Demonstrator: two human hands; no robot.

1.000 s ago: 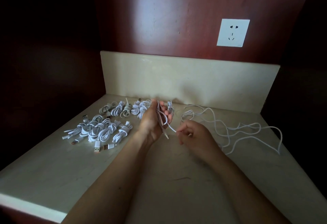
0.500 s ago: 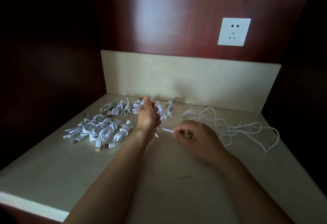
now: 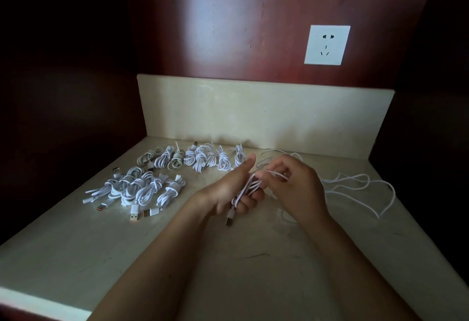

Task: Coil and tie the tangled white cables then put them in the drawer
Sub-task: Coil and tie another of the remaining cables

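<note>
Well along, judging by the tabletop (image 3: 165,257): a cluster of tied bundles (image 3: 142,190) lying at 9 o'clock from the hands, and a back row of tied bundles (image 3: 203,159) at 11 o'clock, close to the pale upstand (image 3: 253,115). Left to do: finishing and tying the coil now in hand, winding the loose cable (image 3: 355,185) sprawled at 3 o'clock, then moving the lot into the drawer, nowhere in view. Impossible to tell: one cable or several in that sprawl, joined to the coil or not.

Mid-winding, by the look of it. Holding the part-wound coil (image 3: 250,185) just above the tabletop, near centre, in the left hand (image 3: 225,191), fingers curled round the loops and thumb raised toward 12 o'clock. Pinching the free strand (image 3: 278,174) at the coil's upper end with the right hand (image 3: 299,186), fingers bunched together on it.

Long axis of the coil running from 1 o'clock down to 7 o'clock. USB plug (image 3: 229,220) dangling below the lower end, pointing to 7 o'clock and down at the tabletop.
</note>
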